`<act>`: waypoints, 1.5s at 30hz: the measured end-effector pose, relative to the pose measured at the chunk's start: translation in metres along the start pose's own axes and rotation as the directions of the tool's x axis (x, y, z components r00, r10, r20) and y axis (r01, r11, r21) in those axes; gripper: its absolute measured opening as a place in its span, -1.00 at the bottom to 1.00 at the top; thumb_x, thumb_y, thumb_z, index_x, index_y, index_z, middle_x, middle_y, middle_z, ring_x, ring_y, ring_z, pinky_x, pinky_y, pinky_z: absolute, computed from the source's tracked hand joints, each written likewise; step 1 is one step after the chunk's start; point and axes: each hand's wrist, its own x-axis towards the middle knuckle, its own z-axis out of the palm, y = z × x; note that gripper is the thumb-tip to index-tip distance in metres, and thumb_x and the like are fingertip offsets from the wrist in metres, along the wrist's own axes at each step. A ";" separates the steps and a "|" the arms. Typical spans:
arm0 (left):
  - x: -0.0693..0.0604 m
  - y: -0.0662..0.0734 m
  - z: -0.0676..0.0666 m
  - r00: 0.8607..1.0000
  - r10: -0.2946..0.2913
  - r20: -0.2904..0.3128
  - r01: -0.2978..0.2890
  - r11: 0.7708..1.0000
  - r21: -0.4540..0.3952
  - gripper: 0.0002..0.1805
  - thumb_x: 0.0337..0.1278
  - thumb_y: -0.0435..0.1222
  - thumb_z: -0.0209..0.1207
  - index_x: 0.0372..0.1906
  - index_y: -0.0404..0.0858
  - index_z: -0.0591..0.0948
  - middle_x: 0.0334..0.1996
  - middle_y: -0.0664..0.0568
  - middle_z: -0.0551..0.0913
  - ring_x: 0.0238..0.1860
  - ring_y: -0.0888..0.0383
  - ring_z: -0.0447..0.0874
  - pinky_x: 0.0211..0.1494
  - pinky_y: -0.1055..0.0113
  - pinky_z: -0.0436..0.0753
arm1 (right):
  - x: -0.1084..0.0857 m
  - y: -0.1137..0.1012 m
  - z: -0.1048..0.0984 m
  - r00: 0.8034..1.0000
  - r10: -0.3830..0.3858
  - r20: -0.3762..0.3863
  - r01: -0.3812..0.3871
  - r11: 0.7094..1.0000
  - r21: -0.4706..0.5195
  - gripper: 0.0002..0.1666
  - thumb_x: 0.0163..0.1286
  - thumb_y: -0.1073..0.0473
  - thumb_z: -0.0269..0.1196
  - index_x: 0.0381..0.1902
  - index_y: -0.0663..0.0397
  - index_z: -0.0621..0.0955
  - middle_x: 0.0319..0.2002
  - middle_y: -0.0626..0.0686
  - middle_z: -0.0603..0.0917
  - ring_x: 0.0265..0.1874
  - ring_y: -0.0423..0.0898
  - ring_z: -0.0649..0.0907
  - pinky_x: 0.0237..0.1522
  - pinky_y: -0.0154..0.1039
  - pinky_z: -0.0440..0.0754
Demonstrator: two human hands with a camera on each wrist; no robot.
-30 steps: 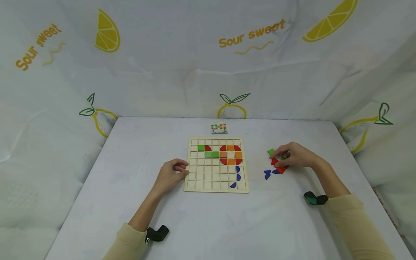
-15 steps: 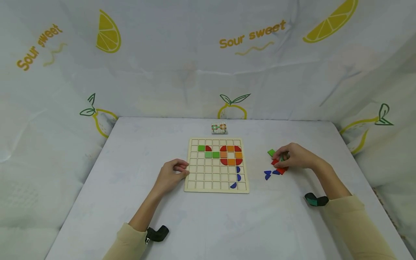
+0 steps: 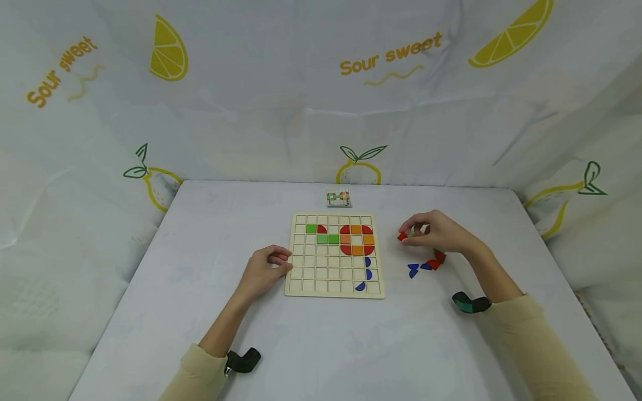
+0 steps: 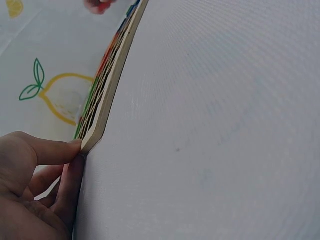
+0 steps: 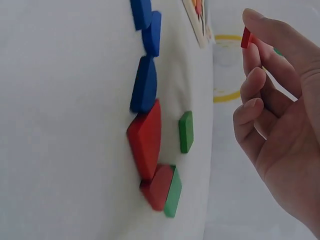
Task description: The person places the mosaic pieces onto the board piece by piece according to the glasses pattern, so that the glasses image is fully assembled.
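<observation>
My left hand (image 3: 267, 268) rests against the left edge of a wooden grid board (image 3: 303, 285), thumb and fingertips touching the edge; the thumb lies by a corner in the left wrist view. Red, orange, green and blue pieces lie on the board. My right hand (image 3: 430, 233) is raised to the right of the board and pinches a small red piece (image 5: 246, 38) between thumb and index finger; its full shape is hidden. Below that hand lie several blue pieces (image 5: 144, 84), red quarter-round pieces (image 5: 146, 142) and green pieces (image 5: 186, 132).
A small pattern card (image 3: 338, 198) lies behind the board. The white-covered table (image 3: 321, 345) meets a printed cloth backdrop (image 3: 281, 139) at its far edge. Each wrist wears a dark camera, such as the left one (image 3: 243, 360).
My right hand has lifted from the loose pieces and moved left toward the board, carrying a red piece. My left hand has stayed at the board's edge.
</observation>
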 end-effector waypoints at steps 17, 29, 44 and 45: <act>0.001 0.000 -0.001 1.000 0.012 0.006 -0.012 1.000 -0.004 -0.71 0.28 -0.36 0.45 0.08 -0.24 0.76 -0.11 -0.04 0.78 -0.09 0.14 0.72 0.03 0.37 0.60 | 0.075 -0.064 0.037 0.986 -0.163 0.027 0.160 0.982 0.102 -0.71 0.38 0.06 0.55 -0.02 0.04 0.81 -0.11 0.03 0.83 -0.17 -0.05 0.62 -0.14 -0.29 0.59; 0.002 0.000 0.000 1.000 0.011 0.002 -0.011 1.000 -0.001 -0.73 0.29 -0.37 0.44 0.06 -0.26 0.76 -0.12 -0.06 0.78 -0.11 0.14 0.72 -0.03 0.41 0.60 | 0.128 -0.110 0.070 0.965 -0.232 0.118 0.217 0.968 0.127 -0.78 0.40 0.12 0.53 -0.09 0.09 0.80 -0.20 0.02 0.82 -0.27 -0.12 0.69 -0.14 -0.32 0.66; 0.001 0.001 -0.001 1.000 -0.001 0.000 0.001 1.000 -0.007 -0.72 0.27 -0.36 0.46 0.06 -0.22 0.77 -0.14 -0.03 0.79 -0.12 0.16 0.72 0.05 0.32 0.61 | 0.159 -0.141 0.105 0.984 -0.074 0.164 0.084 0.995 -0.053 -0.69 0.42 -0.03 0.51 -0.10 0.07 0.79 -0.23 0.01 0.83 -0.29 -0.16 0.71 -0.17 -0.29 0.64; 0.000 0.001 -0.001 1.000 -0.002 -0.002 0.002 1.000 -0.007 -0.72 0.27 -0.36 0.46 0.06 -0.22 0.77 -0.14 -0.03 0.79 -0.12 0.15 0.72 0.05 0.32 0.61 | 0.159 -0.141 0.106 0.986 -0.068 0.155 0.079 0.995 -0.066 -0.68 0.42 -0.06 0.51 -0.11 0.07 0.79 -0.24 0.00 0.83 -0.30 -0.16 0.70 -0.17 -0.28 0.64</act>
